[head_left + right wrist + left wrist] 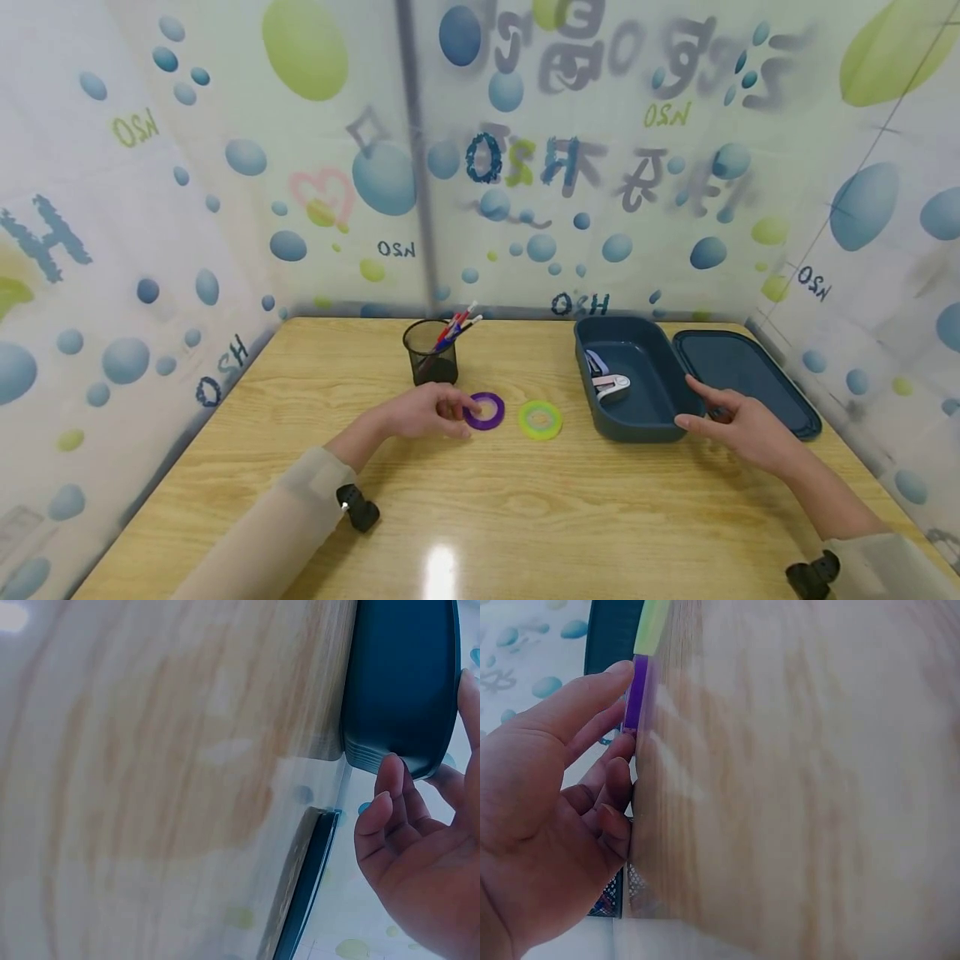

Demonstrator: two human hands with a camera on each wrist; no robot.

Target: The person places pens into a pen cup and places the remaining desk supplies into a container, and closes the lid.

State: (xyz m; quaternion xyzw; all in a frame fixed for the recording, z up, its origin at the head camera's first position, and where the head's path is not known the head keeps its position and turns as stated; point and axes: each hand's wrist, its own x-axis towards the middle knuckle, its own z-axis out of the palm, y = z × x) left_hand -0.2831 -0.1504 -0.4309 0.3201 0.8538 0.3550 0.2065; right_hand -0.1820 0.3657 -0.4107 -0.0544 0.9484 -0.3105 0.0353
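Observation:
In the head view my left hand (427, 411) is at a purple ring-shaped tape roll (495, 419) lying flat on the table. Its index finger overlaps the ring's left side, while the thumb lies just in front; the other fingers bend loosely. The left wrist view shows the thumb tip close beside the purple edge (635, 694). A yellow-green ring-shaped roll (529, 429) lies to the right. My right hand (753, 425) grips the near right corner of a dark blue box (651, 433), thumb and index finger at the rim. Inside are two small stapler-like things, one lavender (595, 363), one pinkish white (611, 385).
A black mesh pen cup (423, 362) with several pens (457, 327) stands behind my left hand. The dark blue lid (742, 367) lies flat right of the box, behind my right hand. A patterned curtain (510, 233) borders the wooden table (525, 517).

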